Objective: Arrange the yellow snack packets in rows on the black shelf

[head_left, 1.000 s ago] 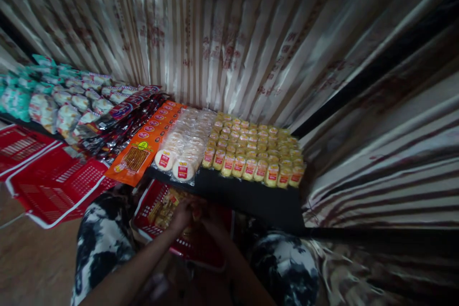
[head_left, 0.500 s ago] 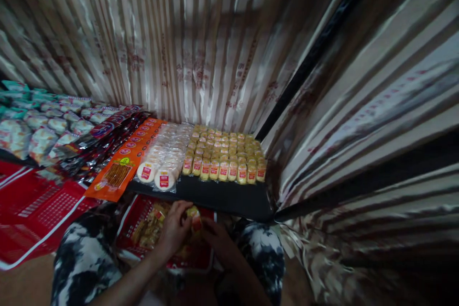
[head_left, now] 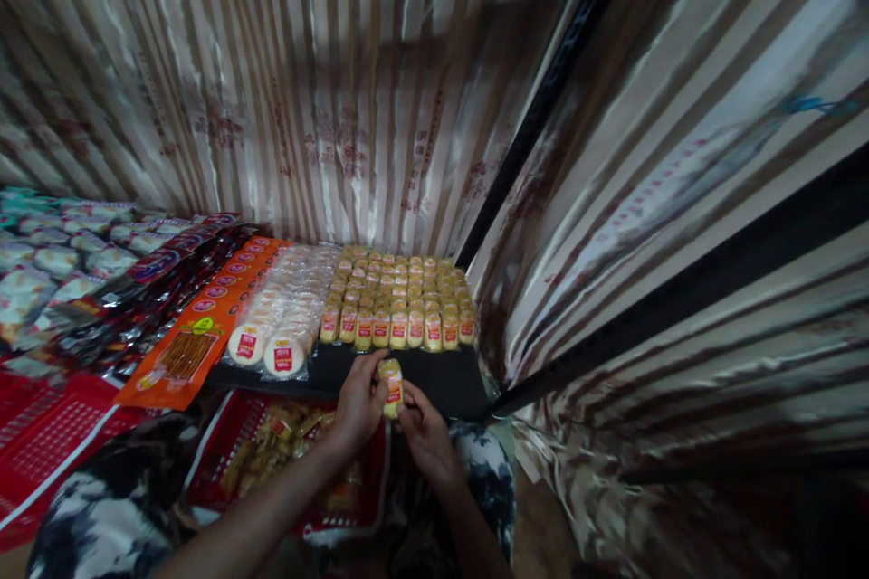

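Both hands share one grip: the left hand (head_left: pixel 358 403) and the right hand (head_left: pixel 422 427) are clamped from either side on a small yellow packet (head_left: pixel 391 384) with a red label. The left fingers wrap its left edge and top, and the right fingertips pinch its lower right side. The packet stands roughly upright, held just in front of the near edge of the black tabletop (head_left: pixel 441 375), near its right end, and below the front row of like packets.

On the tabletop, rows of yellow packets (head_left: pixel 400 294) fill the right part, packed close together with their red labels facing near. Just left of them lie round white cakes (head_left: pixel 281 317) in clear wrap, the nearest two showing red labels. Further left comes a line of orange packs (head_left: pixel 204 330), then dark glossy bags (head_left: pixel 142 289), then pale bags (head_left: pixel 47 258) at the far left.

Below the hands, near the person's lap, a red basket (head_left: pixel 224 443) holds more yellow packets in a loose heap. Another red basket (head_left: pixel 47 443) lies flat at the near left. The person's knees, in black-and-white patterned cloth (head_left: pixel 115 516), frame the basket. A striped, shiny curtain (head_left: pixel 326 90) hangs behind the tabletop and wraps round to the right.
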`<move>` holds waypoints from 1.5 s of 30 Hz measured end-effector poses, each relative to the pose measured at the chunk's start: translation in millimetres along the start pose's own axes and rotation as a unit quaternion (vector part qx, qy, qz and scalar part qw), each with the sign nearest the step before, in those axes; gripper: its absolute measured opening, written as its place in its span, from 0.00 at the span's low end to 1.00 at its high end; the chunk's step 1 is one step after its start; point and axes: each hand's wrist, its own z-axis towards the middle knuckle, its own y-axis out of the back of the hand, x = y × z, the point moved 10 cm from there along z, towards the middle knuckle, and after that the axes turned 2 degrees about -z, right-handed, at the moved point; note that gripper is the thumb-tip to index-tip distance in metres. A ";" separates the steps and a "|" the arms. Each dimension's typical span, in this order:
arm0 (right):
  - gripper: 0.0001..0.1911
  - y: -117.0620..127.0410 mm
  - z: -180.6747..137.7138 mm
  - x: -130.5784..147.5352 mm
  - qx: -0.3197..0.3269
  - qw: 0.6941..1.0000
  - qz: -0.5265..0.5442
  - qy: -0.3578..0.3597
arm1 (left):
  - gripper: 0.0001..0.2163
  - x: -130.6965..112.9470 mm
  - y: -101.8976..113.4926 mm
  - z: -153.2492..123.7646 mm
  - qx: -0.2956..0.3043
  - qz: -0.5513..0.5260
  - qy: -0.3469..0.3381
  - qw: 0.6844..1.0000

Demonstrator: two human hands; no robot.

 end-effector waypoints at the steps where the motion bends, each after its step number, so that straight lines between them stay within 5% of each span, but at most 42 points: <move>1: 0.23 8.1 0.5 0.3 -0.024 1.000 -0.016 0.001 | 0.19 -3.2 -4.4 3.5 0.004 -0.001 -0.001 1.000; 6: 0.22 46.7 2.2 6.4 -0.122 0.981 -0.140 0.049 | 0.17 -24.4 -35.2 18.5 0.040 -0.006 -0.022 0.999; 9: 0.24 70.4 -6.5 26.4 -0.236 0.928 -0.257 0.129 | 0.16 -41.3 -55.4 28.5 0.055 0.002 -0.048 0.997; 12: 0.25 77.7 -11.7 41.7 -0.282 0.891 -0.303 0.185 | 0.16 -55.7 -73.6 40.9 0.057 0.018 -0.054 0.997; 18: 0.26 94.0 1.8 37.7 -0.303 0.890 -0.286 0.185 | 0.17 -76.3 -116.5 65.4 0.075 0.044 -0.066 0.994; 25: 0.28 106.9 18.3 27.5 -0.296 0.896 -0.274 0.187 | 0.14 -69.7 -150.0 85.5 0.078 0.087 -0.054 0.992; 36: 0.28 110.3 35.9 18.5 -0.277 0.893 -0.301 0.189 | 0.12 -69.8 -171.5 93.1 0.108 0.113 -0.063 0.986; 45: 0.30 106.7 44.7 4.6 -0.273 0.875 -0.362 0.173 | 0.19 -69.0 -165.7 88.7 0.097 0.078 -0.058 0.991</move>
